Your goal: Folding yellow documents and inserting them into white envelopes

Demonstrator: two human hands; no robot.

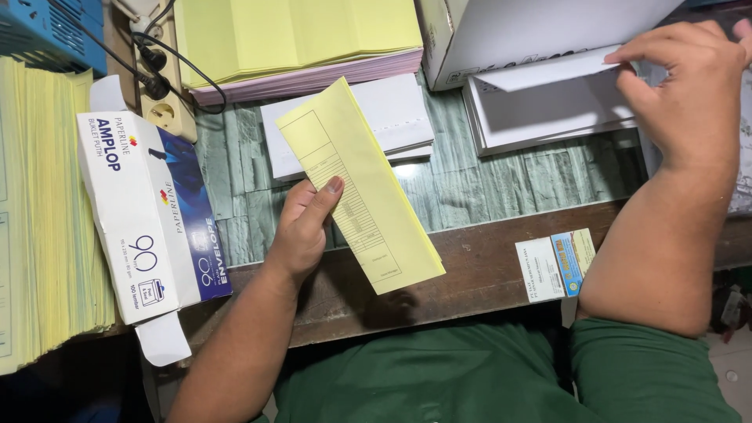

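Fingers of our left hand (301, 235) pinch 1 folded yellow form (356, 188) above the desk (470, 258); our right hand (689, 86) pinches a white envelope (548, 69) at its stack. We judge the loosely held form could slip. An envelope box (149, 219), power strip (160, 86) and paper piles crowd the desk.

On your far left sits a tall stack of yellow sheets (43, 219), and just beside it lies a white and blue envelope box (149, 215), its end flap open. Behind that box you have a cream power strip (166, 86) with black plugs in it. At the top, folded yellow sheets (298, 31) rest on a pink pile (313, 78). A small printed card (554, 266) lies on the brown desk edge (470, 258).
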